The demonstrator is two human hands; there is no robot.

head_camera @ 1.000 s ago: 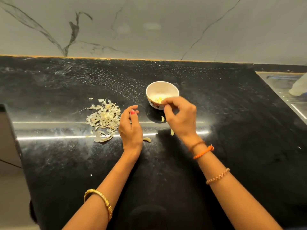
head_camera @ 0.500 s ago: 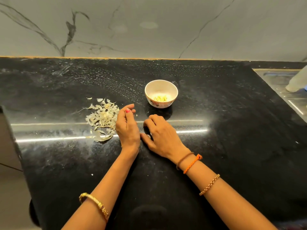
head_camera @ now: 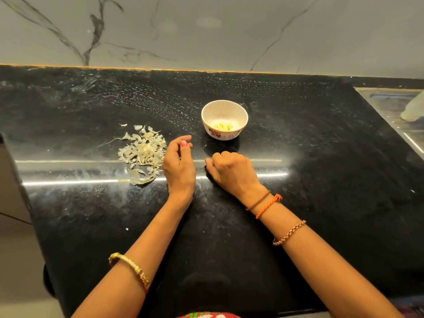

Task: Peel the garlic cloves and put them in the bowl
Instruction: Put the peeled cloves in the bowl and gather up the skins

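Bowl (head_camera: 224,115) behind both hands, peel pile (head_camera: 143,152) to their left

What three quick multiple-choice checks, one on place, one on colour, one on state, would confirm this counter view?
1. The garlic skins lie: A) inside the bowl B) beside the left hand on the counter C) in the sink.
2. The bowl is mainly: A) white B) blue C) black.
3. The bowl holds: A) nothing B) peeled cloves C) water.

B: the pile sits by the left hand, away from the bowl. A: white with a floral print. B: pale yellow pieces lie at its bottom.
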